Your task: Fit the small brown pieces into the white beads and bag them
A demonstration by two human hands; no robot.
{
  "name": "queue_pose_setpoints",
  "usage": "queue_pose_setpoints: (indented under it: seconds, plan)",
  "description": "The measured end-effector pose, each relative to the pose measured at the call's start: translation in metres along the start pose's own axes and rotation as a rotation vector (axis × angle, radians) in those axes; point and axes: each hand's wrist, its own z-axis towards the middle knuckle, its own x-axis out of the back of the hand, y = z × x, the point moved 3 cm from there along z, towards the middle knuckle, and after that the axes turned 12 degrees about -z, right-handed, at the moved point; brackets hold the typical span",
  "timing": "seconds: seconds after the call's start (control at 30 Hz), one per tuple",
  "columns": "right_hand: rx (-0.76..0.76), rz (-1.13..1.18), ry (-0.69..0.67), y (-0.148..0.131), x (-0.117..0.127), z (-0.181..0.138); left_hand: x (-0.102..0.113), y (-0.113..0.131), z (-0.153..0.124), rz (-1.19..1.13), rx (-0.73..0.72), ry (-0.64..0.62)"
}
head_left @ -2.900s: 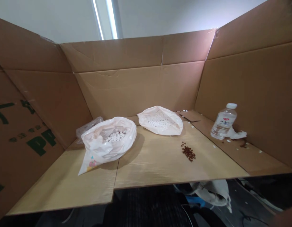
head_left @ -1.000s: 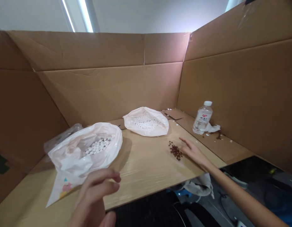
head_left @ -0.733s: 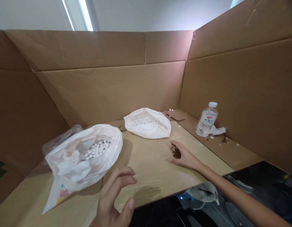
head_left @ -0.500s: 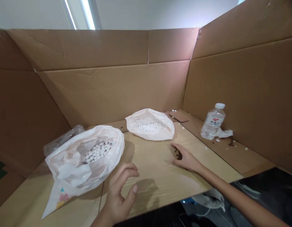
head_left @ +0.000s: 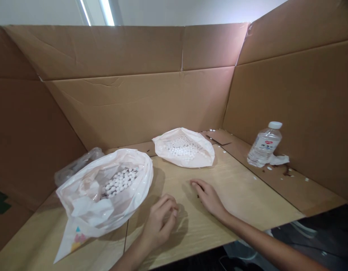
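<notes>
My left hand [head_left: 162, 218] is just above the cardboard surface, right of the nearer white plastic bag. Its fingers are curled towards the thumb, and nothing shows between them. My right hand [head_left: 209, 197] is low over the board, palm down and fingers drawn together around small dark brown bits [head_left: 198, 196]; most of these are hidden beneath it. The nearer white bag [head_left: 134, 205] lies open, with white round pieces [head_left: 121, 182] and some dark ones inside. Farther back, a second white bag [head_left: 204, 161] holds many small white pieces [head_left: 183, 147].
Cardboard walls [head_left: 134, 105] enclose the back and both sides. At right stands a clear bottle [head_left: 264, 145] with a white cap, beside a crumpled tissue [head_left: 279, 160] and scattered white bits. A clear plastic bag [head_left: 75, 165] lies behind the nearer bag. The board's front edge is close.
My right hand has moved left and turned palm down, covering the dark bits that showed in its curve. My left hand has shifted right and its fingers have closed. The view has shifted slightly.
</notes>
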Motion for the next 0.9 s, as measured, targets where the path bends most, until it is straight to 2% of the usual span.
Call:
queue_pose_setpoints:
  seconds: [0.17,0.33,0.43,0.57,0.73,0.8,0.9]
  plan:
    - [0.023,0.082,-0.04,-0.034,-0.034,0.001,0.001,-0.014,0.001,-0.033,0.083,0.075]
    - [0.056,0.152,-0.083,-0.066,-0.065,0.006,0.012,-0.022,0.002,-0.035,0.163,0.192]
    - [0.026,0.252,-0.076,-0.078,-0.078,0.011,0.018,-0.025,0.003,-0.063,0.197,0.253]
    - [-0.048,0.425,-0.099,-0.077,-0.085,0.02,0.02,-0.03,0.003,-0.094,0.241,0.297]
    - [-0.189,0.75,-0.236,-0.058,-0.085,0.028,0.017,-0.035,0.003,-0.067,0.269,0.287]
    - [-0.204,0.799,-0.265,-0.053,-0.082,0.032,0.016,-0.035,0.003,-0.057,0.272,0.277]
    - [-0.155,0.75,-0.255,-0.054,-0.069,0.044,0.014,-0.033,0.003,-0.048,0.266,0.268]
